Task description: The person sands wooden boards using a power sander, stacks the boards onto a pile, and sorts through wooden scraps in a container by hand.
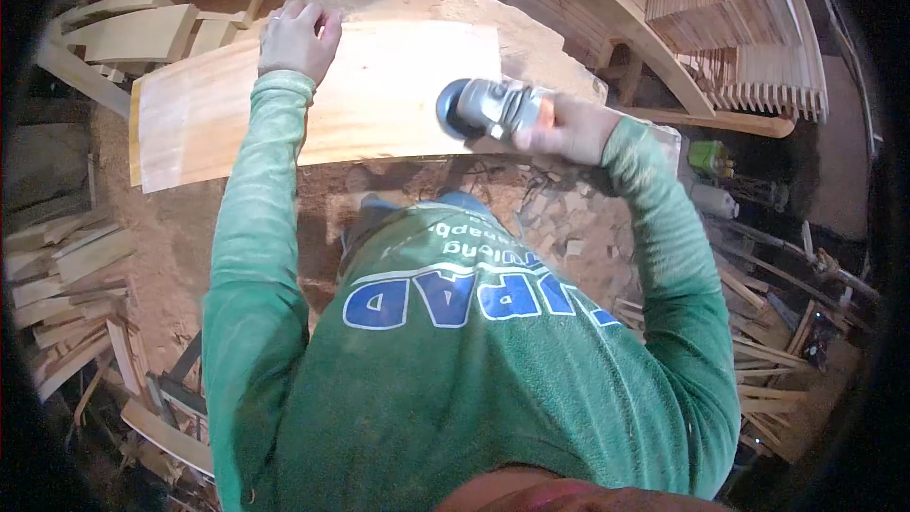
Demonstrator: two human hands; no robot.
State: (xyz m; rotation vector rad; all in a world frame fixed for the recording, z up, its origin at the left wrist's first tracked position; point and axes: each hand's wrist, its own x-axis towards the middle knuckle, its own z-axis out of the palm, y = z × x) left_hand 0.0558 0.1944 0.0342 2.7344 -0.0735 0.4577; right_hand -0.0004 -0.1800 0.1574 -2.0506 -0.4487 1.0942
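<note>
Left hand: I see my left hand (pixel 298 38) spread flat, palm down, on the far edge of the curved wooden panel (pixel 322 104).
Right hand: my right hand (pixel 569 128) is wrapped tight round the angle grinder (pixel 488 109).
Grinder: its disc sits on the panel's right end, near the front edge.
Panel: it lies across the sawdust-covered bench (pixel 455 0), before my green-sleeved arms.
Containers: a green bottle-like thing (pixel 709 157) stands at right; I can't make out its contents.
Surroundings: stacked wooden slats (pixel 739 19) upper right, offcuts (pixel 66 294) heaped at left.
</note>
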